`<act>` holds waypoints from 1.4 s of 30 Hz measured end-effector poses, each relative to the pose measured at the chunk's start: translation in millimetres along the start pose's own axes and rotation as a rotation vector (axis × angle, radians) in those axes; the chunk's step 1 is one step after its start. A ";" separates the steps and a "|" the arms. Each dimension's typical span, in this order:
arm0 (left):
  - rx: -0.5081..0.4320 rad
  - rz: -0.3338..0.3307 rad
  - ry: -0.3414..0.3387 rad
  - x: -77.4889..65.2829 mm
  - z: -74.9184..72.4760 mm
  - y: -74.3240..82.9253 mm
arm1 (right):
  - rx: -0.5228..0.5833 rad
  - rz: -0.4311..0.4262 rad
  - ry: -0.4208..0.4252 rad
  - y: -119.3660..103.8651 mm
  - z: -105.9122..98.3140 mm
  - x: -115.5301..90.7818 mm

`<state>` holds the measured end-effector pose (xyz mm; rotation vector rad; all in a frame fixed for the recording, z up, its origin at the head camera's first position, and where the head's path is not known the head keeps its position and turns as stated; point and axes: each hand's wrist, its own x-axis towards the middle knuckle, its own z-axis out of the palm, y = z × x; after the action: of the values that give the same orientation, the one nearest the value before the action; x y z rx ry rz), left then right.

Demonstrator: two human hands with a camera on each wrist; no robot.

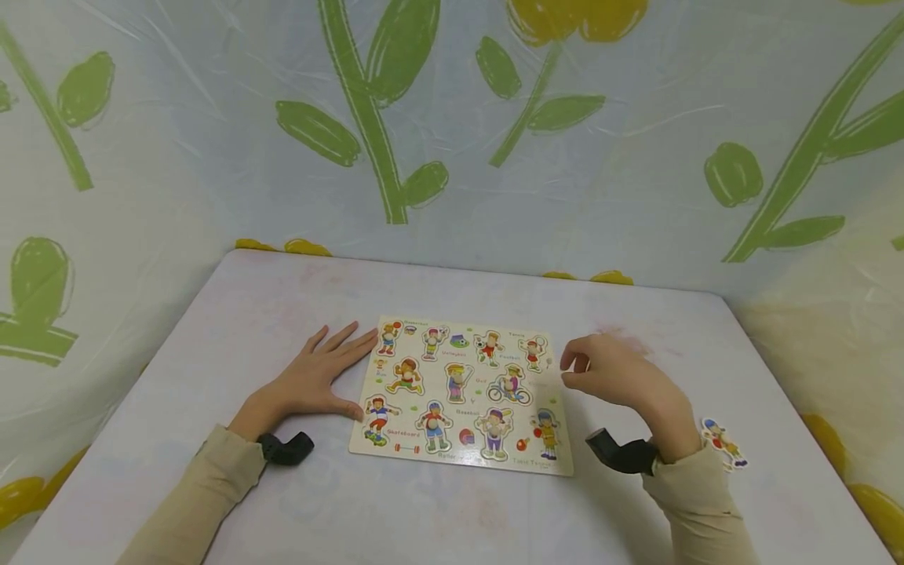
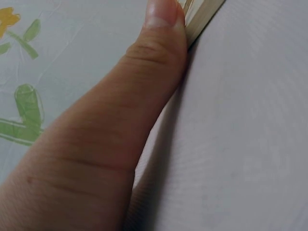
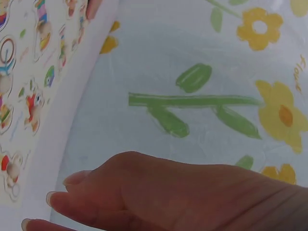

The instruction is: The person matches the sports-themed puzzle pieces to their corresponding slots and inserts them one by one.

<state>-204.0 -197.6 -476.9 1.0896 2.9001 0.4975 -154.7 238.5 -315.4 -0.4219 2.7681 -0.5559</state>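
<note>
A flat puzzle board (image 1: 432,386) with sports figures, several bearing small knobs, lies on the table. My left hand (image 1: 314,380) rests flat at its left side, fingers spread, fingertips at the upper left edge. In the left wrist view the thumb (image 2: 154,43) presses against the board's side. Just off the right edge hovers my right hand (image 1: 617,373), fingers loosely bent with nothing between them. A loose figure piece (image 1: 723,445) in a blue cap and yellow clothes lies beside the right wrist. It resembles the table tennis figure (image 1: 547,434) at the board's lower right corner.
The table (image 1: 304,510) has a pale cloth over it. Behind it hangs a sheet (image 1: 233,157) printed with green leaves and yellow flowers. Black camera mounts (image 1: 625,455) sit on both wrists, below beige sleeves (image 1: 699,486).
</note>
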 end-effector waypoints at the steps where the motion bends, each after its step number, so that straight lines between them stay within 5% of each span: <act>1: 0.004 -0.003 -0.001 -0.2 0.4 -0.2 | -0.005 0.008 0.002 4.2 -1.9 -2.5; 24: -0.001 -0.017 0.006 -0.6 1.6 1.9 | 0.004 0.228 0.031 137.1 -46.4 -78.6; 42: 0.003 -0.008 0.015 -1.4 2.7 1.2 | 0.194 0.421 -0.118 206.0 -16.5 -92.8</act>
<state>-201.9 -196.9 -479.3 1.0786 2.9180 0.5036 -121.7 456.9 -365.4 0.1647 2.5498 -0.6564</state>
